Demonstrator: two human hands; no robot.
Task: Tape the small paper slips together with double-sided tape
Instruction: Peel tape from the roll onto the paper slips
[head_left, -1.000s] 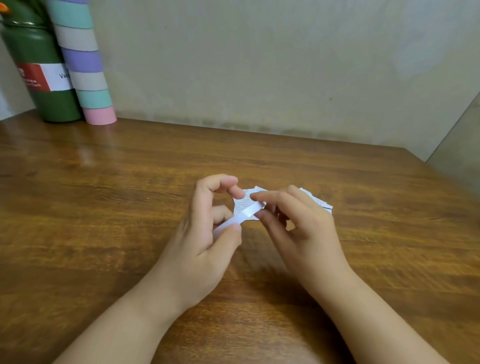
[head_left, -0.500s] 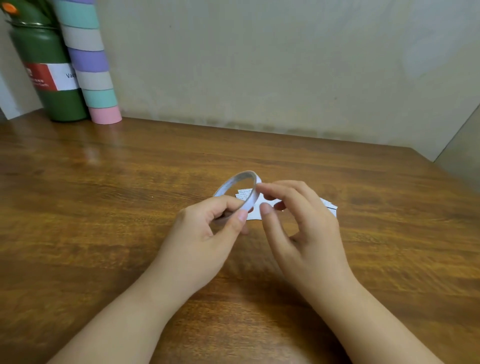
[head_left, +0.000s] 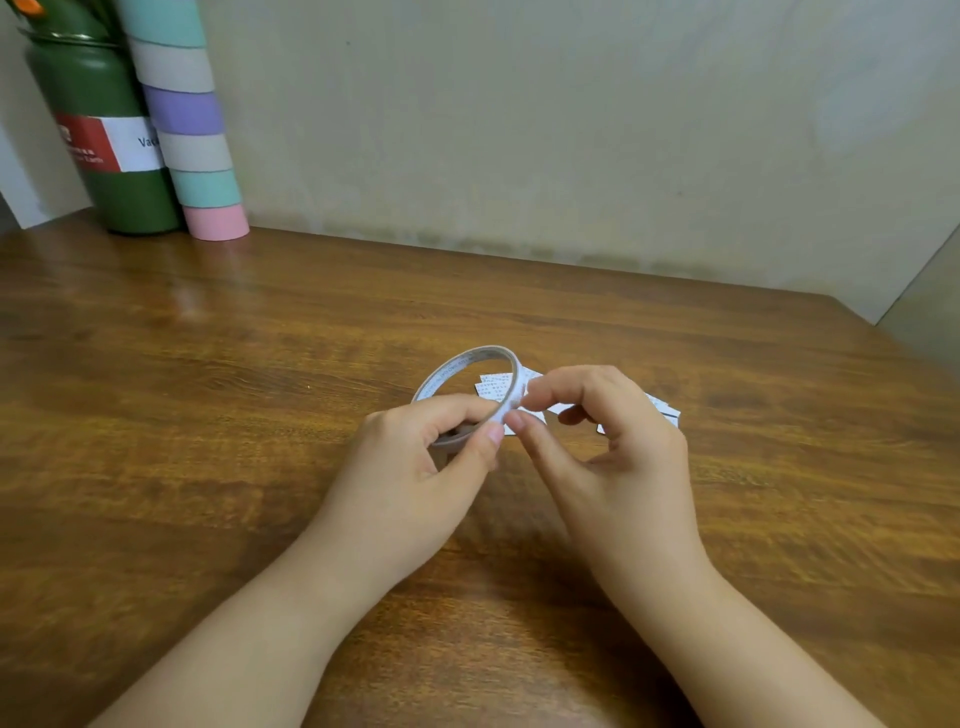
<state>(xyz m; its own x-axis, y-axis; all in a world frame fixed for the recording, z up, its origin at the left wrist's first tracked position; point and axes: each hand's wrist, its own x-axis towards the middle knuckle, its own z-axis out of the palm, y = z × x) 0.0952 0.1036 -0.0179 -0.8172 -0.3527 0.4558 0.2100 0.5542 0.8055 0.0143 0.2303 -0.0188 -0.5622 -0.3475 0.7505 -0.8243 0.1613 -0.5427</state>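
Observation:
A thin, nearly used-up roll of double-sided tape (head_left: 464, 368) is held tilted above the table, pinched at its near rim by my left hand (head_left: 415, 467). My right hand (head_left: 608, 447) pinches the tape's free end at the roll's right edge with thumb and forefinger. Several small printed paper slips (head_left: 496, 387) lie on the wooden table (head_left: 208, 415) just behind the hands, partly hidden by my right fingers, with corners showing at the right (head_left: 667, 410).
A green bottle (head_left: 98, 130) and a tall stack of pastel tape rolls (head_left: 189, 124) stand at the back left against the wall. The table's right edge runs diagonally at the far right.
My left hand has turned the tape roll so its ring faces up. My right fingers have shifted to the roll's right edge. The view has panned slightly left.

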